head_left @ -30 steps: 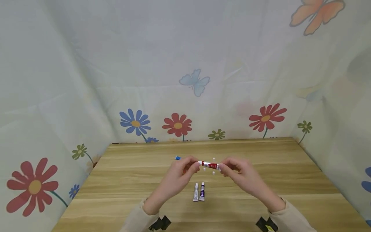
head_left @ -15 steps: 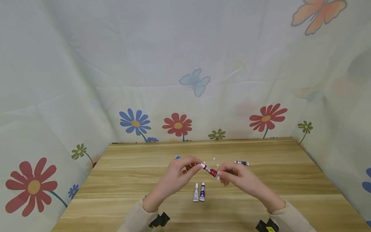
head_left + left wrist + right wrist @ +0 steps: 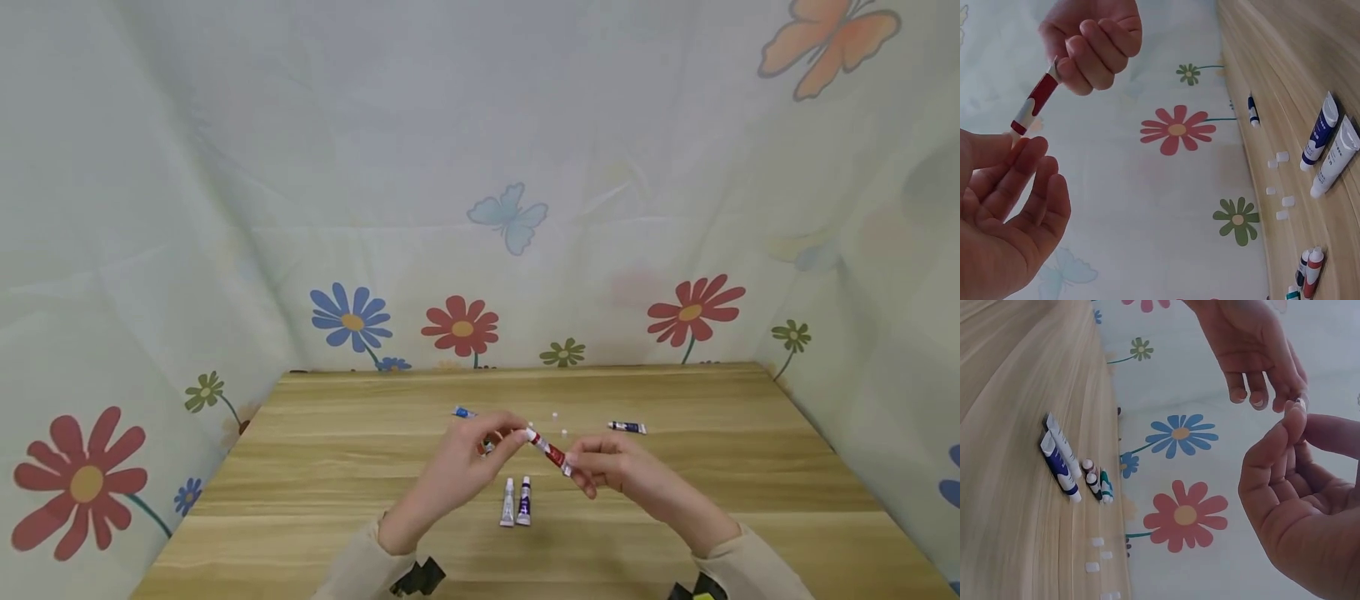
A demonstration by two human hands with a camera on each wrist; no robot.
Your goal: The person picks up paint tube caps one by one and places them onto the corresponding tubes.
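Observation:
A red and silver paint tube (image 3: 551, 452) with a white cap is held in the air above the table, slanting down to the right. At its cap end, the thumb and fingers of my left hand (image 3: 472, 467) pinch it. My right hand (image 3: 626, 467) pinches the flat crimped tail. The left wrist view shows the same red tube (image 3: 1036, 100) stretched between both hands. In the right wrist view, the tube is mostly hidden behind the fingers. On the table below lie a white tube (image 3: 507, 502) and a purple tube (image 3: 524, 502), side by side.
Several small white caps (image 3: 1288, 201) lie scattered on the wooden table (image 3: 337, 467). A blue tube (image 3: 464, 412) lies behind my left hand, a dark blue tube (image 3: 627, 427) behind my right. More tubes, including a red one (image 3: 1313, 274), are grouped together. Flowered cloth surrounds the table.
My right hand has moved down, so the red paint tube has gone from nearly level to slanting. The dark blue tube behind that hand has come into view.

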